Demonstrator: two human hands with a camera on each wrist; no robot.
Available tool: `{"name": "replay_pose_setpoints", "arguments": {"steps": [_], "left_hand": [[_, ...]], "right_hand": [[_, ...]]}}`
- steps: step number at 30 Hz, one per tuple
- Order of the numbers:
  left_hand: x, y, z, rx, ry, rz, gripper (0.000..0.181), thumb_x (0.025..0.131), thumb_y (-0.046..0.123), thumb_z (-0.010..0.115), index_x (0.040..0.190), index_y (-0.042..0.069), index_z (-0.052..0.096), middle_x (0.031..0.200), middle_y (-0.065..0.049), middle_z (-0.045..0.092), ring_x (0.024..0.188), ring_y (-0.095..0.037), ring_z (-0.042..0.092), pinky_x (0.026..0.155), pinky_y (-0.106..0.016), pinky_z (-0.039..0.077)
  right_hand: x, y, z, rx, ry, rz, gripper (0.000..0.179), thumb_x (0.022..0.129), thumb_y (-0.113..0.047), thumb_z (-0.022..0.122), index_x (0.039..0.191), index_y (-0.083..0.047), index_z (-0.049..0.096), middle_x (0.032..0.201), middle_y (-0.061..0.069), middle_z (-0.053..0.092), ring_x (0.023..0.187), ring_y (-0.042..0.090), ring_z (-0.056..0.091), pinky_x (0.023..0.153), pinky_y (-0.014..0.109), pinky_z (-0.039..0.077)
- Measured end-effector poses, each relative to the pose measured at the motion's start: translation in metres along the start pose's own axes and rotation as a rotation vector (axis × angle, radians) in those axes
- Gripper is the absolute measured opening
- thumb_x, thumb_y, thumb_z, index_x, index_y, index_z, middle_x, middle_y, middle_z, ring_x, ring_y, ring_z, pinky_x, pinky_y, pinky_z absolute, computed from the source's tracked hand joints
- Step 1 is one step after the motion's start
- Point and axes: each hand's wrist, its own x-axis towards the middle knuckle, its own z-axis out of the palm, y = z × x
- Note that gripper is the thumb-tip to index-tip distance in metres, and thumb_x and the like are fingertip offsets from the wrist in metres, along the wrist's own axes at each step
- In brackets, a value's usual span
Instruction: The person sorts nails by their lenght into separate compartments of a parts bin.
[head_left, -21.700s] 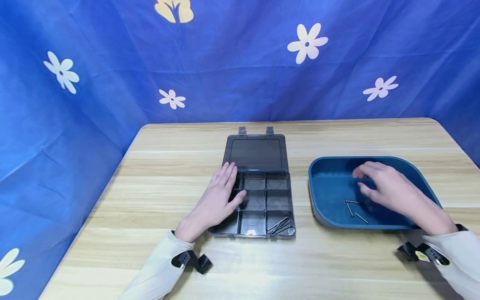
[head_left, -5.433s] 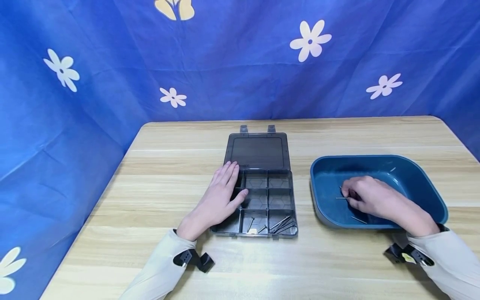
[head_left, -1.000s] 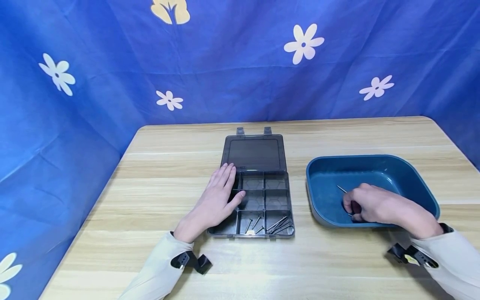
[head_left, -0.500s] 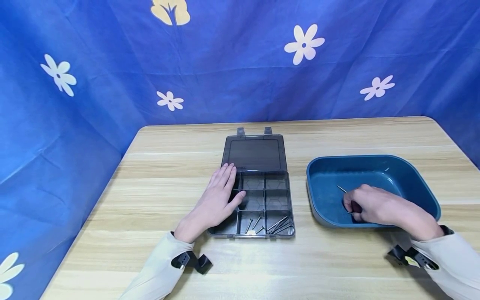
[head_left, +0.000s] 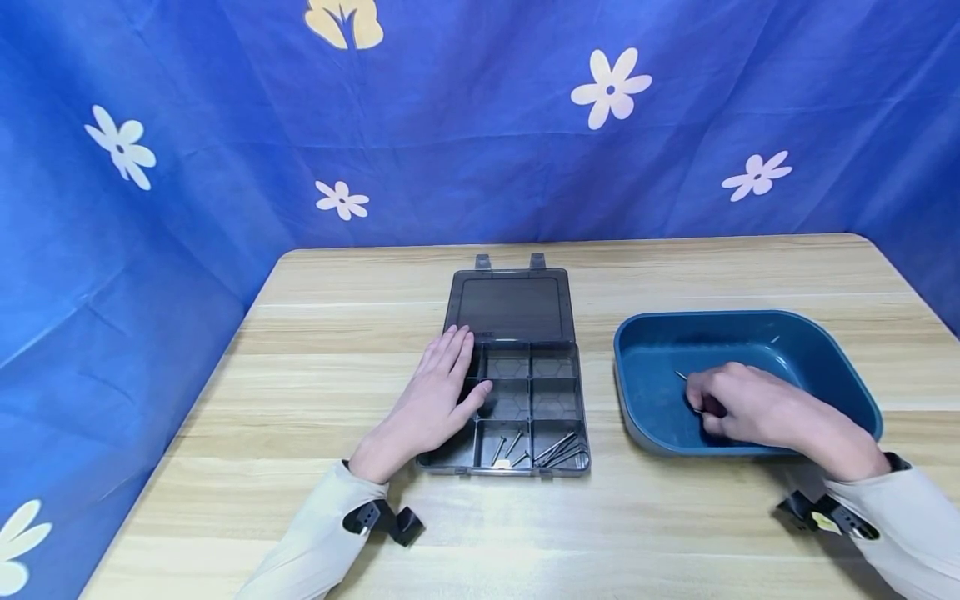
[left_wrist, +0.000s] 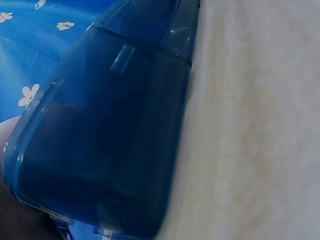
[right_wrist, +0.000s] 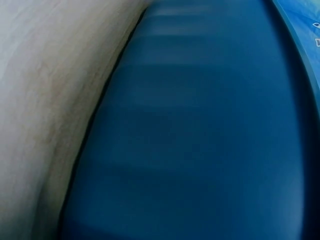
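Note:
My left hand (head_left: 431, 400) lies flat with straight fingers over the left column of a dark see-through compartment box (head_left: 555, 362), whose lid (head_left: 513, 307) is folded back. Several long thin screws (head_left: 558, 450) lie in its front right compartment. Shorter screws (head_left: 498, 450) occupy the front middle one. Inside the blue bin (head_left: 637, 417), my right hand (head_left: 750, 406) has its fingers curled and pinches a small screw (head_left: 697, 410), mostly hidden by the fingertips. The end of another screw (head_left: 680, 375) pokes out beyond the knuckles. Neither wrist view shows the fingers' work.
The box and bin stand side by side on a wooden table (head_left: 600, 533), with a gap between them. The bin's walls rise around my right hand. A blue flowered curtain (head_left: 480, 125) hangs behind the table and along its left.
Over the longer span, screws appeared in the front middle compartment. In the last half second my right hand rose slightly, the pinched screw moving with it. My left hand kept still.

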Motion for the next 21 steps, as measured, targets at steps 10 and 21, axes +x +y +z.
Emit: {"name": "replay_pose_setpoints", "arguments": {"steps": [10, 21], "left_hand": [[-0.0001, -0.0013, 0.0002, 0.000, -0.002, -0.002, 0.071, 0.101, 0.042, 0.039, 0.149, -0.007, 0.024, 0.157, -0.022, 0.022, 0.147, -0.034, 0.014, 0.121, -0.045, 0.010], [-0.0002, -0.0008, -0.0005, 0.003, 0.002, 0.008, 0.070, 0.100, 0.042, 0.040, 0.148, -0.007, 0.024, 0.156, -0.023, 0.023, 0.147, -0.035, 0.015, 0.121, -0.046, 0.011]], "right_hand": [[0.0017, -0.0017, -0.0014, -0.020, 0.075, -0.018, 0.024, 0.072, -0.005, 0.070, 0.078, -0.023, 0.054, 0.065, -0.017, 0.044, 0.061, 0.000, 0.042, 0.054, 0.018, 0.034], [0.0055, -0.0059, -0.0013, -0.059, 0.194, -0.078, 0.024, 0.072, -0.005, 0.070, 0.076, -0.023, 0.055, 0.070, -0.016, 0.044, 0.063, 0.000, 0.041, 0.054, 0.018, 0.033]]}}
